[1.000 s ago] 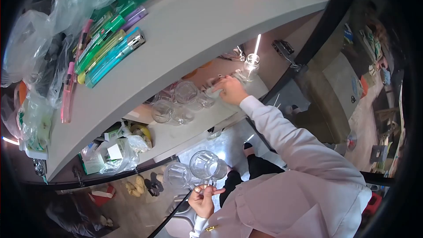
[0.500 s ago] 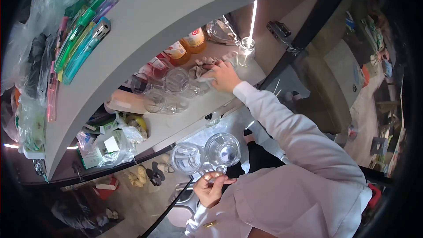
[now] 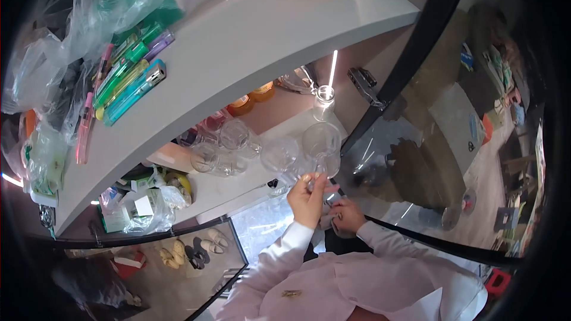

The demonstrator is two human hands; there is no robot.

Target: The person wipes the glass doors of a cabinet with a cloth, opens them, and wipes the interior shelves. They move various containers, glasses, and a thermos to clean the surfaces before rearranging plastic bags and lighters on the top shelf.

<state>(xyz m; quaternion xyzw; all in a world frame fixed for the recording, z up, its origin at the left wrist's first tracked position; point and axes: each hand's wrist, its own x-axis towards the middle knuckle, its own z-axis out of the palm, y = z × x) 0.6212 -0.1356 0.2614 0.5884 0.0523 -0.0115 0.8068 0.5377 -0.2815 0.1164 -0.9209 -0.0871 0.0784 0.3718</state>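
Clamping the fingers of my left hand (image 3: 306,201) on two clear mugs (image 3: 281,156) before the lower shelf (image 3: 205,193), I should grip firmly so the glass doesn't knock, my right hand (image 3: 347,216) beside a greyish cloth (image 3: 326,220), its hold unclear.

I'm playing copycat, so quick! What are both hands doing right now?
Left hand: closed, holding two glass mugs.
Right hand: closed on what looks like a greyish cloth.
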